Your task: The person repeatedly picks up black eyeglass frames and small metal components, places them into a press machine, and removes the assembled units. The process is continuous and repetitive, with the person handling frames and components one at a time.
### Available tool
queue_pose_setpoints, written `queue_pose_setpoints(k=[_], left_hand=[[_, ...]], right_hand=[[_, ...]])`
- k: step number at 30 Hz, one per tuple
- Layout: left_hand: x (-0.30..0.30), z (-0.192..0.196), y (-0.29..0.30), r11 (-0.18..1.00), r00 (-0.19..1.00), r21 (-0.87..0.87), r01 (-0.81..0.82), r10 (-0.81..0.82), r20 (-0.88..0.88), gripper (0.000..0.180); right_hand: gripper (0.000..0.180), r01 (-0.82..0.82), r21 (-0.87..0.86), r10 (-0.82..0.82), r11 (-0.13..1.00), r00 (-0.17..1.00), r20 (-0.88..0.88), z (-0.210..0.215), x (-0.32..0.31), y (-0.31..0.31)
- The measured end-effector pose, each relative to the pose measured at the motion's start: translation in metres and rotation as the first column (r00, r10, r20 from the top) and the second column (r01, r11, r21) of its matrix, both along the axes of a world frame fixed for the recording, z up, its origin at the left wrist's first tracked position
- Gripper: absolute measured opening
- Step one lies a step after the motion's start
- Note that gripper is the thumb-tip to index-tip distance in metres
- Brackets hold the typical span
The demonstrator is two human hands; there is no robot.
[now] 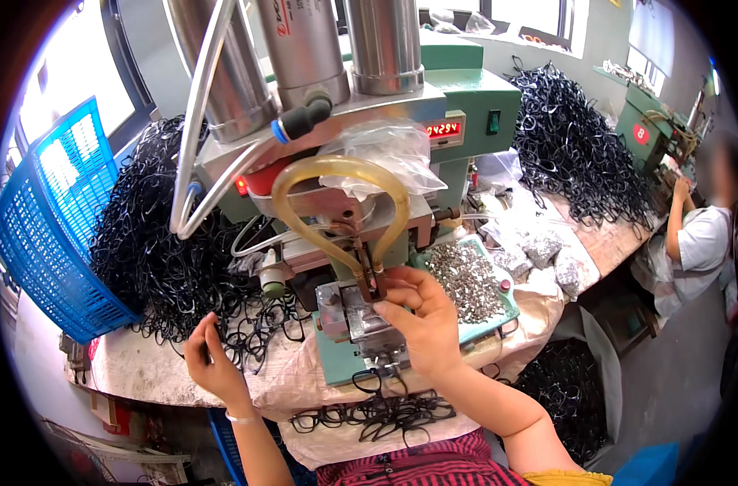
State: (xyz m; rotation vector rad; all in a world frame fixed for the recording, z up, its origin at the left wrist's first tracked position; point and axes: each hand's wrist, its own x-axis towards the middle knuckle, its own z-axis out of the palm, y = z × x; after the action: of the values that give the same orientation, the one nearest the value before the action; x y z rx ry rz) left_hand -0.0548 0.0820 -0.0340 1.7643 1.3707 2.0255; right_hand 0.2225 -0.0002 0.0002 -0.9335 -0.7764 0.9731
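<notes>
My right hand [422, 320] is at the press machine's working head [369, 275]. Its thumb and fingers close together beside the metal fixture [369, 320], and whatever they pinch is too small or hidden to make out. To the left, my left hand [211, 360] is raised above the table edge, fingers bent and loosely apart, with nothing seen in it. It is nearest to loose black glasses frames [260, 332]. Below the fixture, more black glasses frames [385, 413] lie over the cloth at my lap.
A green tray [507, 312] of small metal parts stands right of the fixture. Large heaps of black frames [154, 243] flank the machine, beside a blue basket [53, 235]. A yellowish hose [345, 166] loops above my right hand. Another person [701, 235] sits far right.
</notes>
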Motion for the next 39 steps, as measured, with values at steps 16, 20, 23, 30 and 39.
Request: queue_pose_setpoints(k=[16,20,23,30,39], left_hand=[[0.132,0.077,-0.073,0.601,0.354,-0.028,0.799,-0.507,-0.786,0.034],[0.130,0.070,-0.072,0.583,0.390,-0.001,0.812,-0.545,-0.742,0.032],[0.123,0.060,-0.085,0.630,0.442,0.047,0.775,-0.489,-0.752,0.030],[0.004,0.055,-0.124,0.937,0.939,0.311,-0.159,0.241,-0.244,0.006],[0.010,0.015,0.022,0.945,0.618,0.112,-0.306,0.287,-0.732,0.015]], right_hand=[[0.015,0.461,0.206,-0.310,0.863,0.161,0.937,-0.091,0.119,-0.004],[0.014,0.463,0.249,-0.349,0.851,0.143,0.926,-0.091,0.120,-0.003],[0.015,0.479,0.219,-0.336,0.850,0.173,0.926,-0.083,0.116,-0.002],[0.014,0.531,0.025,-0.504,0.847,0.787,0.357,-0.099,0.125,-0.030],[0.008,0.401,0.062,-0.399,0.914,0.858,0.323,-0.075,0.087,0.018]])
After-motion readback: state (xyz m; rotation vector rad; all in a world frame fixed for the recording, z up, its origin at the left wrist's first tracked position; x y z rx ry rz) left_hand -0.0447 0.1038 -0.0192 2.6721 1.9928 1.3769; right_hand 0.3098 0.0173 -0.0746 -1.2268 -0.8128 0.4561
